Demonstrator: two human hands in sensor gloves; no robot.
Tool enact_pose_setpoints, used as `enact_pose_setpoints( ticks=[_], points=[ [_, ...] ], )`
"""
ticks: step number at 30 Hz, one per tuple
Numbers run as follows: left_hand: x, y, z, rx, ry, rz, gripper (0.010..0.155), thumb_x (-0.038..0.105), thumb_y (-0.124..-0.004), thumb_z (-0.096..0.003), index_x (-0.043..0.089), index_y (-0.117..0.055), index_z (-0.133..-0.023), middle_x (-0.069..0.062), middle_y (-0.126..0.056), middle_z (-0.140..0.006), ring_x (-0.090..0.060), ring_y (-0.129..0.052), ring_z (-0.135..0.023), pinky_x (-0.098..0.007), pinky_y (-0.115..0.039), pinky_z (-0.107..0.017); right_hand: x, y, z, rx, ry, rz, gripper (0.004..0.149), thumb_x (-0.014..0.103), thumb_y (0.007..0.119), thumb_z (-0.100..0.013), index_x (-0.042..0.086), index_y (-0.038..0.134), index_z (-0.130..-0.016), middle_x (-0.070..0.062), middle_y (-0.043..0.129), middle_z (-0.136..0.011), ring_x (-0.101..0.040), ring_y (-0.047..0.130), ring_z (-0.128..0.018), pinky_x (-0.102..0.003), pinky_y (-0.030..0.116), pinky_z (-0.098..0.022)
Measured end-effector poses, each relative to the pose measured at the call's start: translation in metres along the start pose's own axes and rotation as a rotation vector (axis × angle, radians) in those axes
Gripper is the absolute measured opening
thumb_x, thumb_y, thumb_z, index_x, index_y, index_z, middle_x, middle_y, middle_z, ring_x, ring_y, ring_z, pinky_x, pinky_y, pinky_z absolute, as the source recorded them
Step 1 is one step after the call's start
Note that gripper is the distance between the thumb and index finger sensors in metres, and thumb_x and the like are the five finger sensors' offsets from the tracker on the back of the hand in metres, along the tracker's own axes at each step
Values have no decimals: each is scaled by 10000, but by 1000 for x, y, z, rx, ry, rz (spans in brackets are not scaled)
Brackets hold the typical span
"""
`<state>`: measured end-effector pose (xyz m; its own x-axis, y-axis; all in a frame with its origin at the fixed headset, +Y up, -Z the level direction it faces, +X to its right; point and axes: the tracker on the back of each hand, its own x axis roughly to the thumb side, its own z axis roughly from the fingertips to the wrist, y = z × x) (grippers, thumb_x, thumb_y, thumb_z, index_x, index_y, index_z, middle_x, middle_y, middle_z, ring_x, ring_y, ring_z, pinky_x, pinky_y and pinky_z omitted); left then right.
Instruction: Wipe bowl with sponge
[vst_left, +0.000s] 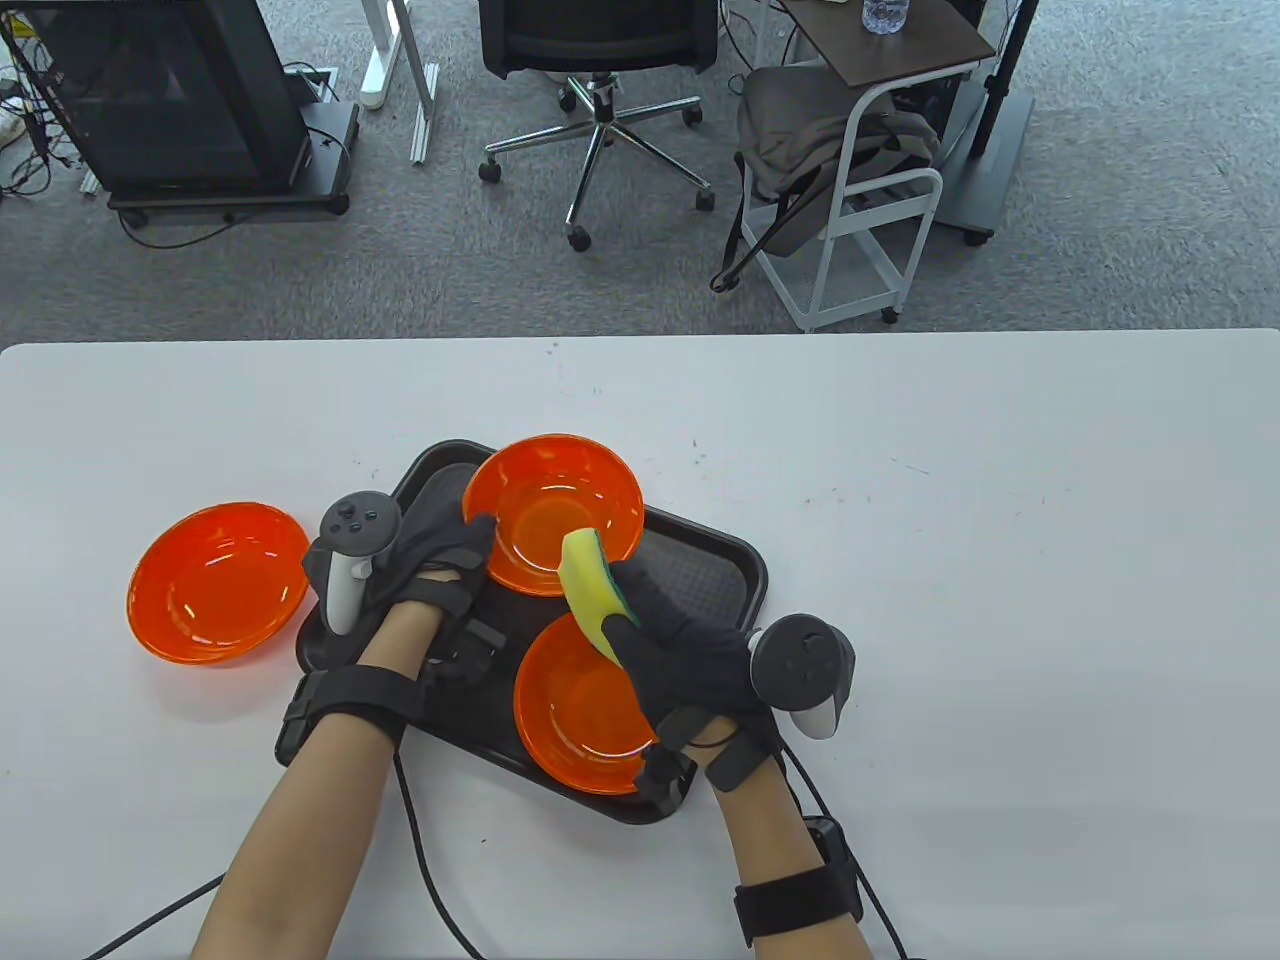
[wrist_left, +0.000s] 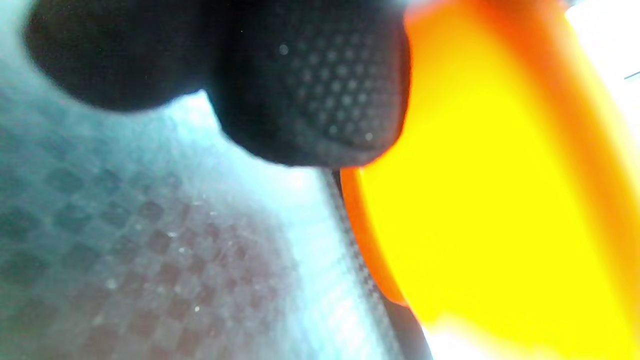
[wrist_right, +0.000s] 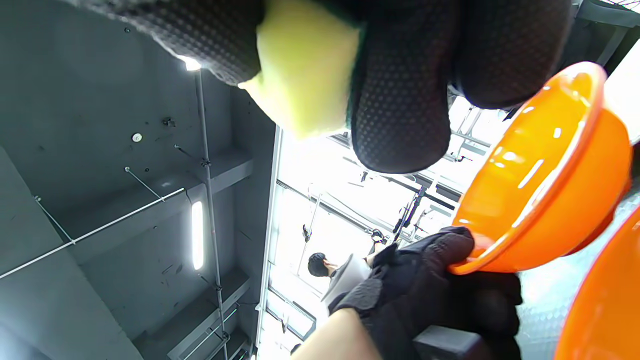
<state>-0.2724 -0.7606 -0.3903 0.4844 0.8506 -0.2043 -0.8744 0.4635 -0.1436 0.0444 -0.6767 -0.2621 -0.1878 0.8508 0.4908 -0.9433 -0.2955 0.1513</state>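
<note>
An orange bowl (vst_left: 553, 510) is tilted above the back of the black tray (vst_left: 720, 560). My left hand (vst_left: 440, 560) grips its left rim; the grip also shows in the right wrist view (wrist_right: 435, 265), with the bowl (wrist_right: 545, 175) tipped on edge. My right hand (vst_left: 680, 650) holds a yellow and green sponge (vst_left: 590, 590) at the bowl's near rim; the sponge (wrist_right: 305, 65) shows between its fingers (wrist_right: 400, 110) in the right wrist view. The left wrist view shows a fingertip (wrist_left: 320, 85) against the bowl (wrist_left: 500, 200).
A second orange bowl (vst_left: 585, 710) sits at the front of the tray, partly under my right hand. A third orange bowl (vst_left: 218, 580) stands on the white table (vst_left: 1000, 560) left of the tray. Cables (vst_left: 430, 880) trail off the table's near edge.
</note>
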Motion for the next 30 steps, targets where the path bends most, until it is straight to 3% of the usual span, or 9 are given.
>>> enact_pose_setpoints(
  ticks=[9,14,17,21,26,30],
  points=[
    [7,23,62,-4,-97,-55,614,493,-727,-534,89,-612,-983,-58,-982,-499,-150,-1055,-192,-322,-919,-163,5,2,3,-23,-12,49,515,357,761,-579,87,567,-973,-269,816,-884,-301,1046,-501,-561,811,-434],
    [10,29,101,11,-125,-129,610,496,-728,-536,93,-625,-983,-54,-987,-495,-143,-1056,-184,-314,-921,-155,15,2,5,-76,-27,174,521,360,811,-556,89,610,-952,-263,834,-873,-261,1043,-472,-537,819,-424],
    [10,28,119,17,-139,-149,609,497,-732,-534,93,-638,-980,-57,-991,-488,-144,-1057,-176,-315,-921,-150,19,6,3,-33,-40,261,530,362,841,-539,104,625,-949,-262,815,-896,-267,1023,-492,-541,803,-439],
    [11,28,128,8,-167,-127,608,494,-734,-532,90,-643,-977,-59,-993,-482,-145,-1056,-171,-316,-921,-145,25,16,3,18,-79,401,539,350,853,-531,108,620,-953,-257,796,-919,-276,997,-512,-550,781,-456],
    [22,31,135,8,-219,-100,612,498,-733,-532,89,-642,-977,-62,-992,-483,-146,-1057,-172,-318,-921,-147,45,32,2,68,-247,795,537,344,854,-523,131,621,-956,-233,784,-942,-274,967,-533,-550,763,-474],
    [22,32,135,-4,-231,-90,609,498,-731,-533,91,-645,-977,-61,-993,-482,-146,-1057,-172,-317,-921,-148,57,45,2,127,-333,976,530,333,852,-521,142,622,-958,-229,770,-956,-284,952,-551,-555,750,-485]
  ],
)
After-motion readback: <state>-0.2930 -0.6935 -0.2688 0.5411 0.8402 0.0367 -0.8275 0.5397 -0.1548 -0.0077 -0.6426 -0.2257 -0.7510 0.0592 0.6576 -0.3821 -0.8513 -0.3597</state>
